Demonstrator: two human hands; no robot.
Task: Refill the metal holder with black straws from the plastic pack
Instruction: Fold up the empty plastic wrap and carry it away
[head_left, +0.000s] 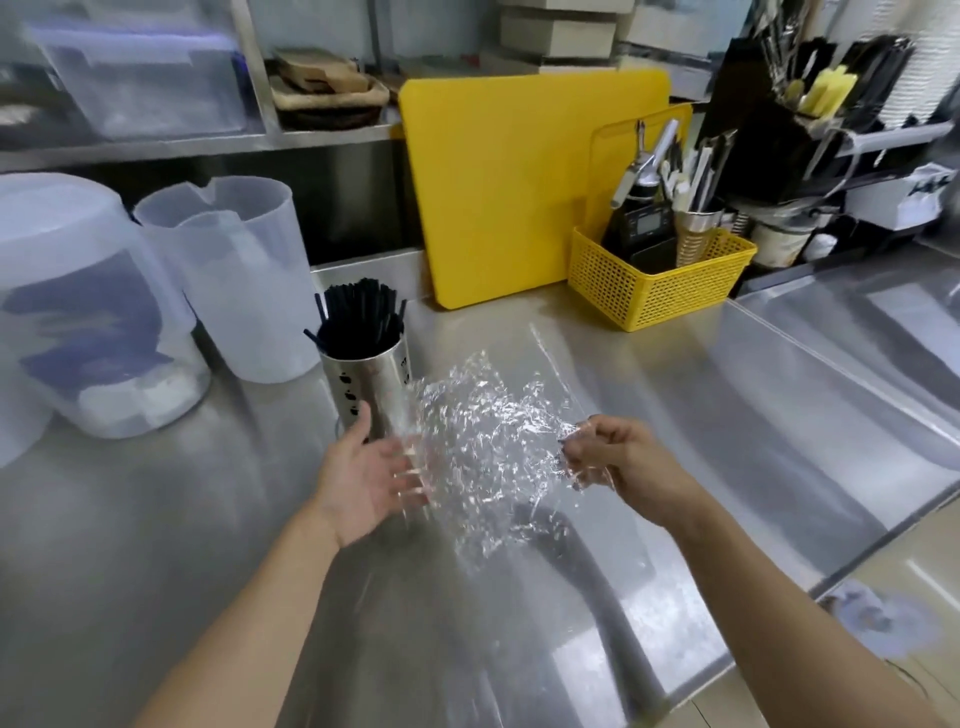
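Observation:
A perforated metal holder (370, 382) stands on the steel counter, packed with black straws (361, 317) that stick out of its top. In front of it a crumpled clear plastic pack (485, 447) hangs in the air, with no straws visible inside. My right hand (615, 457) is closed on the pack's right edge. My left hand (371, 470) is spread flat, palm up, against the pack's left side just below the holder; its fingertips are blurred behind the plastic.
Two translucent plastic jugs (244, 280) and a large clear container (78, 306) stand left of the holder. A yellow cutting board (498, 187) leans at the back. A yellow basket (657, 275) with utensils sits to its right. The counter edge (769, 571) runs along the lower right.

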